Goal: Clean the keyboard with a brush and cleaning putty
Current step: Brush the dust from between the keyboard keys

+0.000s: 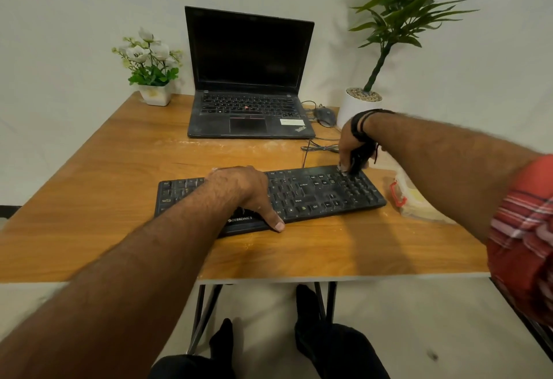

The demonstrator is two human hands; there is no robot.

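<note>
A dusty black keyboard lies across the middle of the wooden table. My left hand rests flat on its left half, fingers straight and thumb at the front edge. My right hand hovers over the keyboard's far right corner and grips a dark brush. The brush tip touches the keys by the number pad. A clear container with a red clip, partly hidden by my right forearm, lies just right of the keyboard; what it holds is unclear.
An open black laptop stands at the back, with a mouse and cable to its right. A small white flower pot sits back left, a tall potted plant back right. Dust streaks the table behind the keyboard.
</note>
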